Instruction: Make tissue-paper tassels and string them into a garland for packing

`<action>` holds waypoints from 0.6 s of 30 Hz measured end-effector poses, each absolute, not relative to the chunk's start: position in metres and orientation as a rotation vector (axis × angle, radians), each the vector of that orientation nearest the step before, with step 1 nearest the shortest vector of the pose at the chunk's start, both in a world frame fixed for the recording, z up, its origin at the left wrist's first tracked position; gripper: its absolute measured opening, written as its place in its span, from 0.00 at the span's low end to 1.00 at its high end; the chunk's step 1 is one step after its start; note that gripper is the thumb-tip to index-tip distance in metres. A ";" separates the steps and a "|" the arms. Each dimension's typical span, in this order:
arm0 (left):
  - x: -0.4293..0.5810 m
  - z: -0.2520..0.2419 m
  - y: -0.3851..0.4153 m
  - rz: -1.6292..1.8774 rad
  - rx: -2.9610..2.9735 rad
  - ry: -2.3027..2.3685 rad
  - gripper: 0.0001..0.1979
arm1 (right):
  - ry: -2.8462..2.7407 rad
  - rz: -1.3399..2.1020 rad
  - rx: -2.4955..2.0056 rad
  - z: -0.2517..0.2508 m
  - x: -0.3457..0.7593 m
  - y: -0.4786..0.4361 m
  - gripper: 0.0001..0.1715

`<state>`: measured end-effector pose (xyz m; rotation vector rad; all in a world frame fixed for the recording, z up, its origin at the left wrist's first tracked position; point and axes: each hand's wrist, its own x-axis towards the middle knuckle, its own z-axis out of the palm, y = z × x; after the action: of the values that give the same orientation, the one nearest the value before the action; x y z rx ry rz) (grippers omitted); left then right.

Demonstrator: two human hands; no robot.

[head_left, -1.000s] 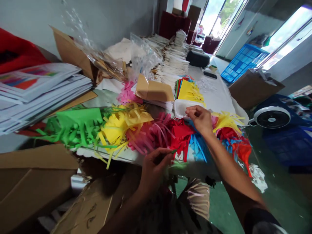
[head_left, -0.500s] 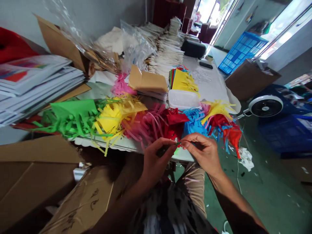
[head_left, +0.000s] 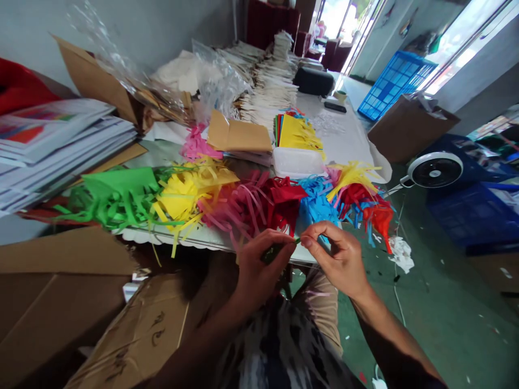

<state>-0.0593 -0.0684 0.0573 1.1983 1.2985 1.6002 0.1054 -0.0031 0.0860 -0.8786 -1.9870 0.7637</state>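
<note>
And down at the table edge: the left hand (head_left: 259,270), closed and curled around a small dark green piece (head_left: 272,253), its exact form hidden by the fingers; the right hand (head_left: 332,259), narrowed to a tight pinch, thumb and forefinger on a thin green paper sliver (head_left: 298,241), the two hands just apart, the sliver bridging the gap! Right behind them, a long run across a scalloped white tray (head_left: 138,233): green fringes (head_left: 117,194), yellow fringes (head_left: 182,200), pink fringes (head_left: 247,208), red paper (head_left: 284,197), blue fringes (head_left: 318,202), all loose, many spilling over the rim. Just beyond, a white plastic box (head_left: 298,162) and a kraft envelope (head_left: 239,135). Trouble spots aplenty! Too hard a tug, and a torn sliver. A loosened pinch, and a green scrap lost among the green fringes, or gone over the edge onto the green floor (head_left: 446,324), a crumpled white paper scrap (head_left: 401,254) already lying there. One careless wrist, and fringes dragged off the tray toward the cardboard box (head_left: 60,275) below. And that desk fan (head_left: 434,173) beside the table, a real threat to light strips if running, though no telling from here!
</note>
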 end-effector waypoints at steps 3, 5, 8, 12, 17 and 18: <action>-0.058 0.058 -0.069 1.609 1.235 1.288 0.04 | -2.020 0.707 -0.865 0.084 0.108 -0.006 0.06; -0.058 0.057 -0.069 1.615 1.244 1.281 0.03 | -2.019 0.726 -0.861 0.083 0.108 -0.008 0.05; -0.055 0.054 -0.070 1.594 1.223 1.285 0.05 | -2.010 0.788 -0.863 0.079 0.108 -0.010 0.04; -0.051 0.048 -0.071 1.599 1.096 1.232 0.05 | -1.931 0.803 -0.922 0.075 0.111 -0.011 0.06; -0.046 0.042 -0.071 1.631 0.990 1.145 0.08 | -1.809 0.952 -0.973 0.073 0.117 -0.010 0.08; -0.045 0.041 -0.071 1.635 0.984 1.151 0.08 | -1.805 0.994 -0.971 0.072 0.117 -0.011 0.09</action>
<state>-0.0452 -0.0707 0.0412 0.9843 1.1507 1.6352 0.1169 -0.0105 0.0722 -0.9710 -1.8046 0.9943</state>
